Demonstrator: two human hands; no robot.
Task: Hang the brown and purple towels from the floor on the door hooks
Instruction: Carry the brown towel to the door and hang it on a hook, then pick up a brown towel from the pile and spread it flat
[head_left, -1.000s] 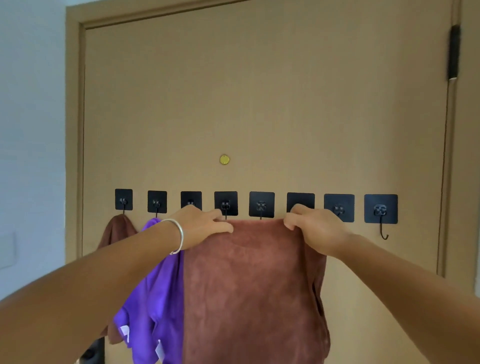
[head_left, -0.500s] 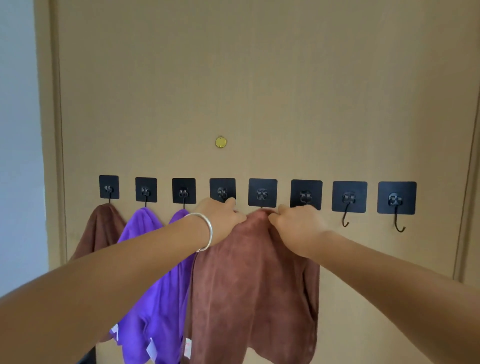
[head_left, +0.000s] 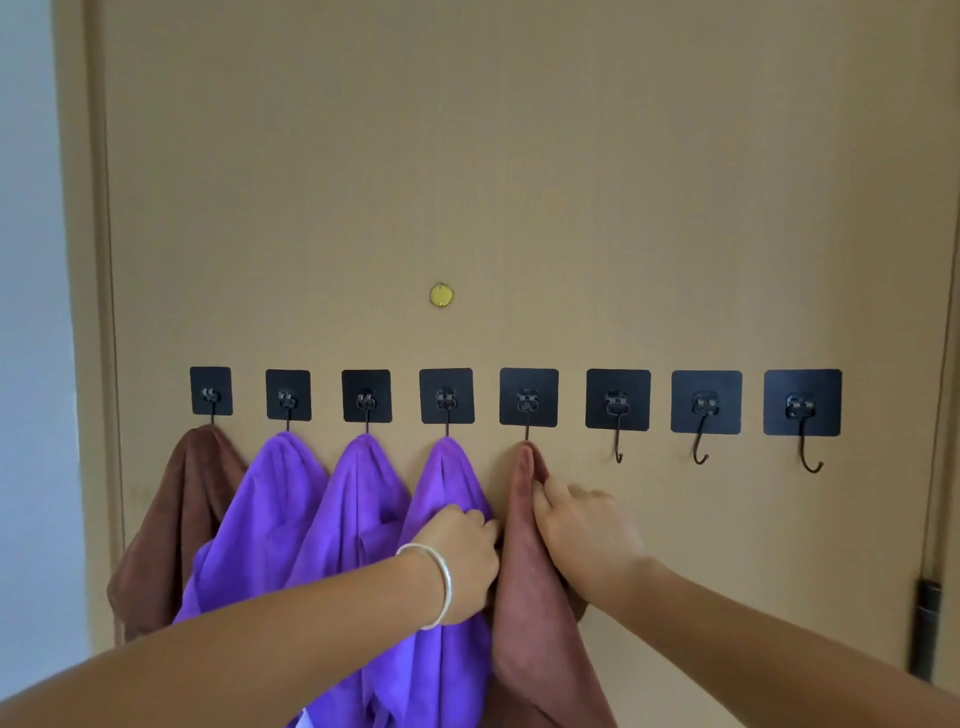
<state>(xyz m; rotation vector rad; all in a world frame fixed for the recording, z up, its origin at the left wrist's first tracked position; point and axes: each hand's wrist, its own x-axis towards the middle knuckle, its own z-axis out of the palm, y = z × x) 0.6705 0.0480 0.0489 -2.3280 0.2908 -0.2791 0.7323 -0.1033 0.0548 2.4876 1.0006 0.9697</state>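
Hanging from the hook nearest the door's left edge was a brown towel (head_left: 171, 525), and three purple towels (head_left: 363, 545) draped from the next three hooks, each gathered to a peak at its hook with its long axis running straight down the door (head_left: 519, 182). The left hand (head_left: 457, 556), with a silver bangle (head_left: 436, 584) on its wrist, rested against the seam between the fourth purple fold and the second brown towel (head_left: 530, 597); its fingers curled toward the cloth, but whether they pinched it I could not tell. That second brown towel hung from the fifth hook (head_left: 527, 431), narrow at the top, pointing downward past the lower edge of view. The right hand (head_left: 587, 535) lay on its right side, index finger stretched up along the fold, the other fingers loose and gripping nothing that I could see. Three bare hooks (head_left: 701, 447) stood toward the door's right edge.

Only a slim bunch of cloth seemed caught on the fifth hook. A downward tug while smoothing, or uneven weight to one side, could slip it off and drop it to the floor.
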